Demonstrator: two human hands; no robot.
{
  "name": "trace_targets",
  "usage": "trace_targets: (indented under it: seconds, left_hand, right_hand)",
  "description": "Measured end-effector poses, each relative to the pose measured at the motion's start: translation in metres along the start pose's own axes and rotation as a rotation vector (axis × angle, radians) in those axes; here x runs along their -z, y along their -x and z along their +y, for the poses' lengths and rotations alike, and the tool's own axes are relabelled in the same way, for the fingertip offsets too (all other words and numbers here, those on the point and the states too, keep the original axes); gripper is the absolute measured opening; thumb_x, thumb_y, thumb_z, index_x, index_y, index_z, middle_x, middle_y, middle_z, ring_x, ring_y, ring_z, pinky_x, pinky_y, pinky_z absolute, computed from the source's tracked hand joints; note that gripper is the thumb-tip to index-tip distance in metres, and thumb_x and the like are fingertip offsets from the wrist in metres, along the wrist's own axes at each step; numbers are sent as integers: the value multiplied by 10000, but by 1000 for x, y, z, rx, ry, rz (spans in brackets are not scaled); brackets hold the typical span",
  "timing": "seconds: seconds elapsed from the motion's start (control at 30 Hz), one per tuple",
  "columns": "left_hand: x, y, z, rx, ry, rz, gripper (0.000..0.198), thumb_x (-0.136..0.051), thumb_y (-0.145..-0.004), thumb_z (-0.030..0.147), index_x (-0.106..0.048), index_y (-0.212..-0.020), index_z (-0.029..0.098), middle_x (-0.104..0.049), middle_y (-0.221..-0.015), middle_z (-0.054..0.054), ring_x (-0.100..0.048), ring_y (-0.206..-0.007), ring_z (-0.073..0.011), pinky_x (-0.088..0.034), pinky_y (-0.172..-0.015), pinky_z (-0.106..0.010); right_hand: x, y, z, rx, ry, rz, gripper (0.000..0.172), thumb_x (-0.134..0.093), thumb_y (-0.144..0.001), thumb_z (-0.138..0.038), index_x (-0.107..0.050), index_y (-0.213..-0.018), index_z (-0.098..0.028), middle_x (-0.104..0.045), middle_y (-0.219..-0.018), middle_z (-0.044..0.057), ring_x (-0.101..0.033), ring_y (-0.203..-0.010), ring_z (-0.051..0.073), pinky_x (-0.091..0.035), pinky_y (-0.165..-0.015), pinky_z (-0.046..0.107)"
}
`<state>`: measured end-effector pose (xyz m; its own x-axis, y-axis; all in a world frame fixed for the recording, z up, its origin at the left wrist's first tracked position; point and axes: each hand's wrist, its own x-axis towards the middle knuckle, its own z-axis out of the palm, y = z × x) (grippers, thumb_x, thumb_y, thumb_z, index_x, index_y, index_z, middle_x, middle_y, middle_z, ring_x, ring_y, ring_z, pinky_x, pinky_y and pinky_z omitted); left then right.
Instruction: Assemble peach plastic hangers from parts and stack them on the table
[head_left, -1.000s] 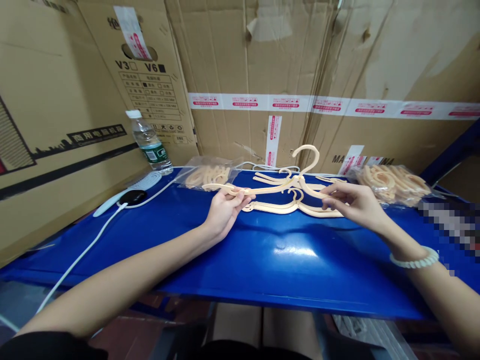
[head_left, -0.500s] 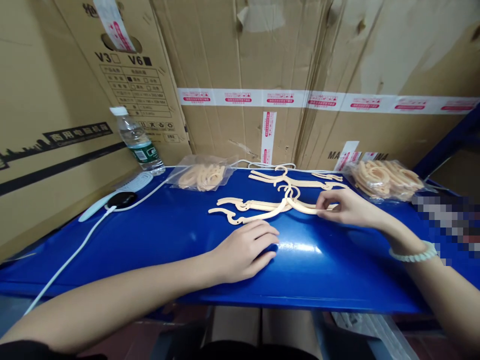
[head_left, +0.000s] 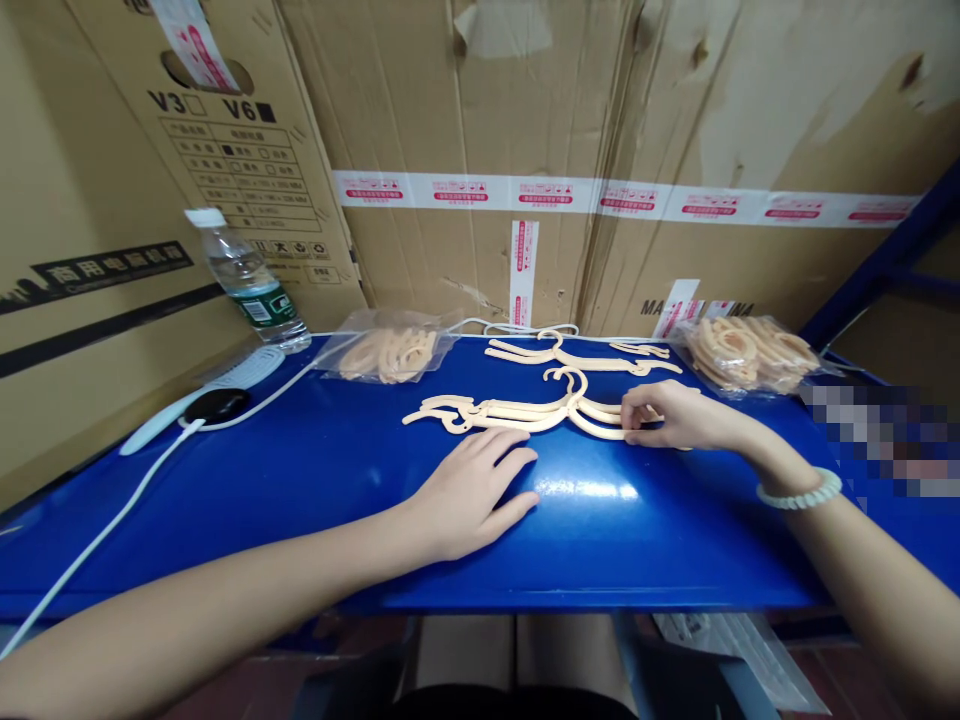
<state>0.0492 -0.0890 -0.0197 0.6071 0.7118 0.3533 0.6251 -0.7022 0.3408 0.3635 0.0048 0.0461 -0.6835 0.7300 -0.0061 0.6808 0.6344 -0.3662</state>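
Two or more cream folding clothes hangers lie close together on the blue table, hooks toward the back, partly overlapping. My right hand pinches the right arm of the front hanger between thumb and fingers; that arm's end is hidden behind the hand. My left hand rests palm down with its fingers spread, fingertips beside the lower edge of the front hanger's left arm. Whether they touch it I cannot tell. Another folded-out cream hanger lies just behind these.
A clear bag of hanger parts lies at the back left, a fuller bag at the back right. On the left are a water bottle, a light blue hairbrush and a black disc with a white cable. Cardboard walls the back.
The front hanger has settled back against the one behind it, and their hooks now nearly line up. My right hand still pinches it; my left fingers have spread. The view has shifted slightly.
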Motion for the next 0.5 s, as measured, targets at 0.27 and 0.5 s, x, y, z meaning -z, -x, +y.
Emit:
trace_targets:
  seconds: [0.27, 0.5]
  left_hand:
    - [2, 1, 3, 0, -125, -6, 385, -527, -989, 395, -612, -1278, 156, -574, -1405, -155, -511, -1300, -334, -411, -1111, -547]
    - [2, 0, 3, -23, -109, -27, 395, -533, -988, 403, -610, -1287, 157, -551, -1436, -166, -499, -1317, -341, -429, -1098, -552]
  right_hand:
    - [4, 2, 4, -56, 39, -67, 173, -631, -788, -320, -708, -809, -166, -700, -774, 53, -634, -703, 192, -455, -643, 282]
    - [7, 3, 5, -63, 75, -60, 183, -615, -787, -324, -719, -808, -175, -696, -784, 56, -629, -706, 195, -446, -651, 291]
